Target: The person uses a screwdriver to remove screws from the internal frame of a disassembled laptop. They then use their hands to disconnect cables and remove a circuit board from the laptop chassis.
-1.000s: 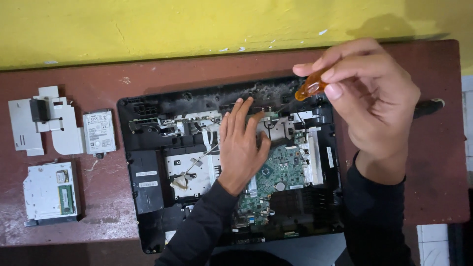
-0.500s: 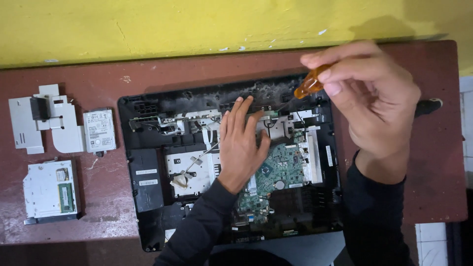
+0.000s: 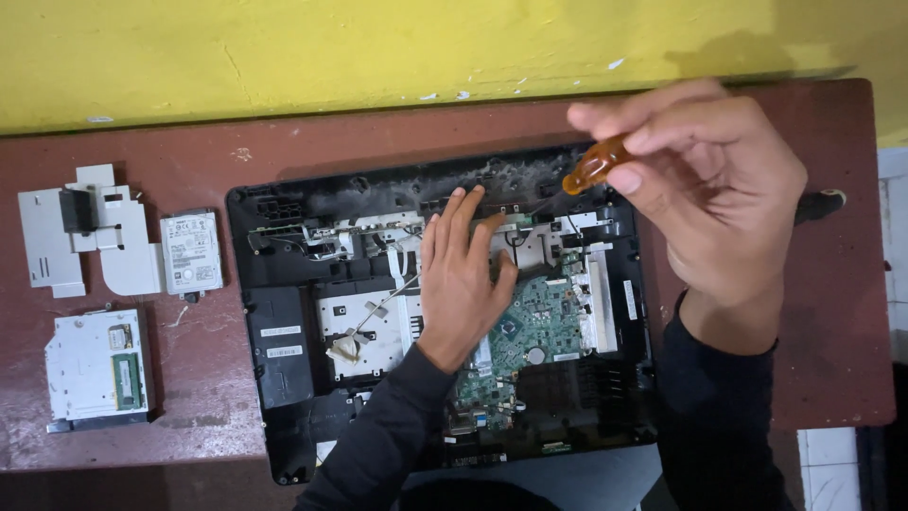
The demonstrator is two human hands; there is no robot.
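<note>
Brown table (image 3: 189, 161) against yellow wall; opened laptop chassis (image 3: 284, 416) lies flat at centre, long axis left-right, green board (image 3: 539, 326) exposed right of middle. Left of chassis, well apart: silver optical drive (image 3: 95, 364), grey cover plates (image 3: 85, 237), small hard drive (image 3: 192, 253). My left hand (image 3: 463, 279) rests flat, fingers extended, on chassis interior, grasping nothing. My right hand (image 3: 705, 194) pinches amber-handled screwdriver (image 3: 594, 166) by handle; shaft slants down-left toward chassis top edge, just right of left fingertips. Tip blurred, contact unclear. Right hand nearer that edge.
</note>
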